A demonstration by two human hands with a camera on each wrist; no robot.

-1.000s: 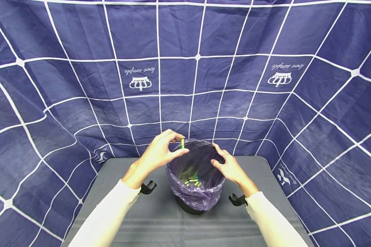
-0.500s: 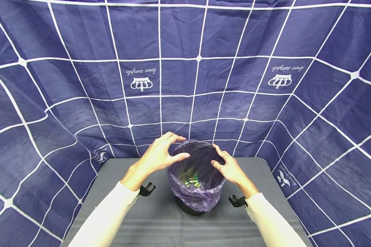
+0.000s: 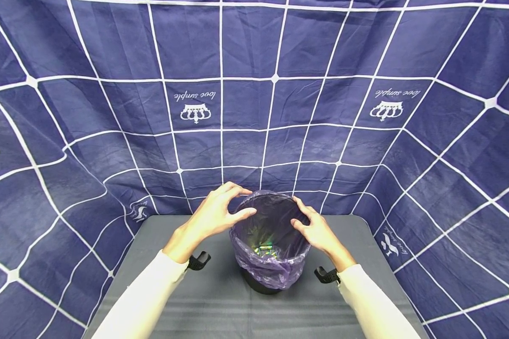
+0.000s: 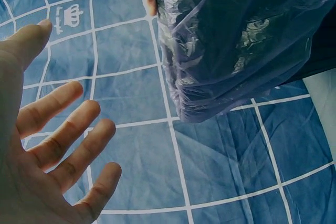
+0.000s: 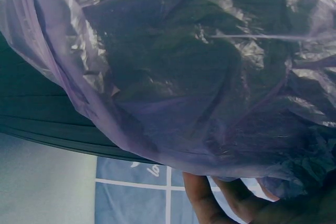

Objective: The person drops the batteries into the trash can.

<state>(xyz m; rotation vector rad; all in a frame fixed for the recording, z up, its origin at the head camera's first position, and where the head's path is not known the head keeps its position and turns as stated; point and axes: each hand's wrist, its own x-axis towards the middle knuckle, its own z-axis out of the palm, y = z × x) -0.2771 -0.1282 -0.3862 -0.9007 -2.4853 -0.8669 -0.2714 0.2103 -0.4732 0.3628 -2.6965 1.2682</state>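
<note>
A black trash bin (image 3: 260, 285) lined with a thin purple plastic bag (image 3: 271, 270) stands in front of me. Through its mouth several green and yellow batteries (image 3: 265, 248) show at the bottom. My left hand (image 3: 214, 212) hovers at the bin's left rim, thumb and fingers spread apart with nothing between them. In the left wrist view the fingers of that left hand (image 4: 47, 145) are spread, apart from the bag. My right hand (image 3: 318, 230) holds the bin's right rim, thumb on the inner side. The right wrist view shows some right fingers (image 5: 199, 198) against the bag's outside.
The bin stands on a grey-covered table (image 3: 195, 306). Navy cloth (image 3: 246, 108) with white grid lines hangs behind and on both sides. A black wrist mount (image 3: 199, 260) juts from the left wrist, another mount (image 3: 325, 274) from the right.
A second ago my left hand pinched a battery upright above the bin's left rim. It let go, and the fingers parted, then drew slightly left. The right hand stayed on the rim.
</note>
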